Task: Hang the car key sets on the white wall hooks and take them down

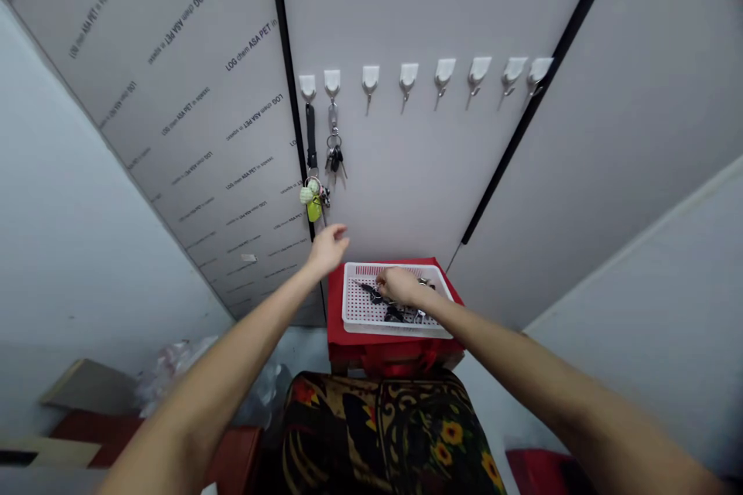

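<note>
My left hand (329,249) hovers in front of the panel, just below the hanging keys, with thumb and fingers apart and nothing between them. Inside a white plastic basket (371,327), my right hand (398,285) reaches down with fingers curled together at the loose keys (395,313). What those fingertips pinch, if anything, is hidden. On the leftmost hook hangs a black strap (311,138) with keys and a green charm (314,209). A second bunch of keys (334,158) hangs from the hook beside it.
Several white adhesive hooks (409,76) run in a row across the grey panel (400,162). Under the basket is a red box or bag (337,309). Clear plastic bags (174,371) lie at lower left. Patterned cloth (388,425) covers my lap.
</note>
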A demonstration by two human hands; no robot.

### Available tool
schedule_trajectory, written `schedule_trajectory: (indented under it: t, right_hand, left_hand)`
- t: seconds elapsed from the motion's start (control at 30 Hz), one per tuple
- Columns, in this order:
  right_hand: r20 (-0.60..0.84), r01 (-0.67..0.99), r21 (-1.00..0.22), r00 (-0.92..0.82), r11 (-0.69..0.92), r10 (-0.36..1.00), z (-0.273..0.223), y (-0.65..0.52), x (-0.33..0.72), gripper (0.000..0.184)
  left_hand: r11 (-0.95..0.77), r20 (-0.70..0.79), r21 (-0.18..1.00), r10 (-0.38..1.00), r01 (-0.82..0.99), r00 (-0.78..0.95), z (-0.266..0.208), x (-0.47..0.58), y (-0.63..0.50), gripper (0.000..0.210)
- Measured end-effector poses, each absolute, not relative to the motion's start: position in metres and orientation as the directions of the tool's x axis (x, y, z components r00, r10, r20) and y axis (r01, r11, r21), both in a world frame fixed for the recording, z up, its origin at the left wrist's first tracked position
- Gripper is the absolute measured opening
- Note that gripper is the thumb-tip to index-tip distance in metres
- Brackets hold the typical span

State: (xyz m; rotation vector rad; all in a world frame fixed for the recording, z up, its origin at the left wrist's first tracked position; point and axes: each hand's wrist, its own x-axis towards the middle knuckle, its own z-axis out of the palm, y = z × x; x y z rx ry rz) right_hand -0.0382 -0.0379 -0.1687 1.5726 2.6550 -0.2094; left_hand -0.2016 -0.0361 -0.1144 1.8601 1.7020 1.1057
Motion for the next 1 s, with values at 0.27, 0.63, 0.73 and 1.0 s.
schedule_trajectory:
  t: [0.27,0.63,0.73,1.0]
  right_hand:
    - [-0.050,0.876,-0.055,-0.482,0.479,0.875,-0.164,-0.032,-0.039,0.025]
    - [-0.066,0.850,-0.060,-0.526,0.523,0.848,-0.174,-0.039,-0.044,0.023]
    - [-0.030,0.826,-0.239,-0.531,0.510,0.847,-0.151,-0.034,-0.041,0.022]
    - [0.197,0.682,-0.584,-0.407,0.441,0.892,-0.048,-0.019,-0.041,0.020]
  left_hand:
    - [-0.193,0.123,0.661,0.981,0.725,0.149,-0.154,-0.183,-0.058,0.029]
    - [-0.225,0.072,0.669,0.968,0.709,0.239,-0.168,-0.176,-0.066,0.032]
    - [-0.259,0.125,0.702,0.962,0.663,0.244,-0.163,-0.179,-0.065,0.039]
    - [-0.353,0.311,0.891,0.932,0.285,0.185,-0.110,-0.162,-0.032,0.022]
